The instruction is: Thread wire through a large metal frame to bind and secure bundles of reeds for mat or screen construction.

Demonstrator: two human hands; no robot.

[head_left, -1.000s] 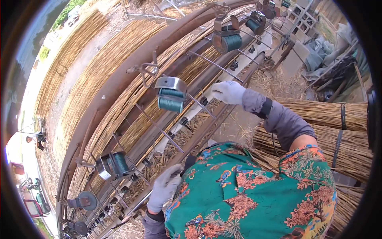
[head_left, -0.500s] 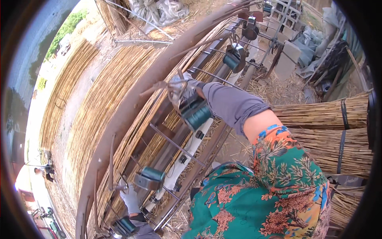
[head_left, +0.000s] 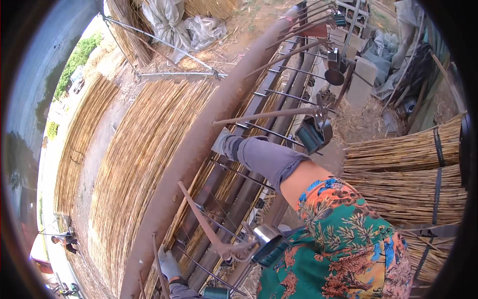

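Observation:
My right hand (head_left: 220, 142), in a pale grey glove, reaches to the reeds alongside a thick rusty brown beam (head_left: 196, 159); its fingertips are too hidden to read. Lower left, my gloved left hand (head_left: 169, 264) rests with fingers stretched out on the reeds (head_left: 211, 167), close to the same beam. Metal arms run from the beam towards me, carrying spools of dark green thread. One spool (head_left: 308, 137) hangs beyond my right forearm, a second spool (head_left: 271, 244) lies between my arms, and a third spool (head_left: 216, 293) shows beside my left wrist.
A wide reed mat (head_left: 144, 144) spreads on the ground beyond the beam. Thin metal rods (head_left: 244, 173) cross the frame on my side. Tied reed bundles (head_left: 398, 194) are stacked at the right. A person (head_left: 64, 240) is far off at the left. Plastic sheeting (head_left: 204, 30) lies at the back.
The metal arms with their spools have swung over from the beam towards me. My right hand has left a spool holder and come down to the reeds. My left hand has moved off another arm.

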